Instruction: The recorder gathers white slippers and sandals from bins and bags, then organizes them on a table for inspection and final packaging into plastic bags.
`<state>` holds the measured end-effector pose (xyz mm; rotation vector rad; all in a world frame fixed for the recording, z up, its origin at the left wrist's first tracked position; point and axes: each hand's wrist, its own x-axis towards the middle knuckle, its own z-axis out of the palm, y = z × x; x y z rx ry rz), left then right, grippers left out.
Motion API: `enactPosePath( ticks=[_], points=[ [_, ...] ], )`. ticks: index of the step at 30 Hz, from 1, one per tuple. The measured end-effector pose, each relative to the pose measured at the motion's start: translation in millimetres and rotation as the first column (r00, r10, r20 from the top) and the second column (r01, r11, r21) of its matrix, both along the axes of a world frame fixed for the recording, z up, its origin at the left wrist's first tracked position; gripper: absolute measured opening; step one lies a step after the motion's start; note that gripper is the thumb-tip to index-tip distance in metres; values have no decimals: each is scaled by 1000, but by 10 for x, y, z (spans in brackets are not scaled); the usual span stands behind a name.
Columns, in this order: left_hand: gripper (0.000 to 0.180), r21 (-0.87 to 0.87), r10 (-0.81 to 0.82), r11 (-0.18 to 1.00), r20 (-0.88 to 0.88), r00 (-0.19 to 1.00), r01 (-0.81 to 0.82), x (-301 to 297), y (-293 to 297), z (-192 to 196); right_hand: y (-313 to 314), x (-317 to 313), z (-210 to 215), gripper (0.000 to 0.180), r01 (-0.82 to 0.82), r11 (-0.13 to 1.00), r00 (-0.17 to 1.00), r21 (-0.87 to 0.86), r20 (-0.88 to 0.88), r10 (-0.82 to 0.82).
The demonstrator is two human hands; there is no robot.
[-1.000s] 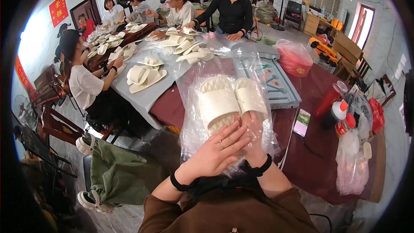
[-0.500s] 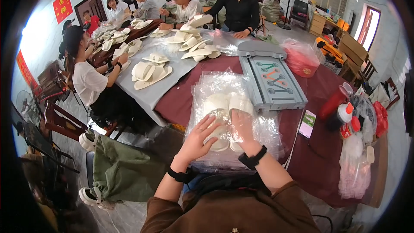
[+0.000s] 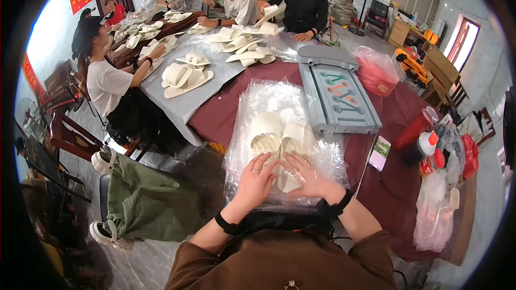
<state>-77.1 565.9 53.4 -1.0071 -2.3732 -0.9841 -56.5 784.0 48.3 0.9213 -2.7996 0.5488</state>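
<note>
A pair of cream slide slippers lies side by side on a stack of clear plastic bags [image 3: 252, 102], toes away from me. Whether they are inside the top bag I cannot tell. My left hand [image 3: 255, 182] rests over the heel end of the left slipper [image 3: 264, 127], fingers stretched forward. Across the heel of the right slipper [image 3: 299, 135] lies my right hand [image 3: 307, 177], fingers spread and pointing inward toward the left hand. Both palms face down, and neither hand grips anything. My hands hide part of the slipper heels.
A grey plastic board [image 3: 341, 94] with coloured shapes stands beyond the bags. To the right are a phone [image 3: 380, 153], a red tumbler [image 3: 414, 131] and bottles [image 3: 422, 147]. Co-workers sit around slipper piles [image 3: 244, 45] farther off. Green cloth [image 3: 153, 196] hangs at my left.
My hands have drawn back toward me and closer together, from the slippers' middle to their heels. A co-worker across the table has lowered a slipper toward the pile.
</note>
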Motion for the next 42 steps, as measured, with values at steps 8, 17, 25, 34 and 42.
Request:
enactPosePath(
  ticks=[8, 17, 25, 34, 42],
  points=[
    [67, -116, 151, 983, 37, 988, -145, 63, -127, 79, -61, -137, -87, 48, 45, 999, 977, 25, -209, -39],
    [91, -183, 328, 935, 134, 935, -302, 132, -153, -138, 65, 410, 771, 58, 468, 873, 877, -134, -47, -478],
    [94, -181, 390, 915, 179, 903, -360, 39, 18, -145, -8, -68, 131, 103, 551, 832, 831, -66, -52, -554],
    [90, -24, 374, 919, 368, 851, -394, -170, 2, -265, -92, -181, -135, 80, 557, 799, 829, -227, 88, -553],
    [85, 84, 498, 834, 310, 810, -545, -384, 89, -195, -196, -298, -62, 60, 622, 759, 777, -195, 27, -630]
  ],
)
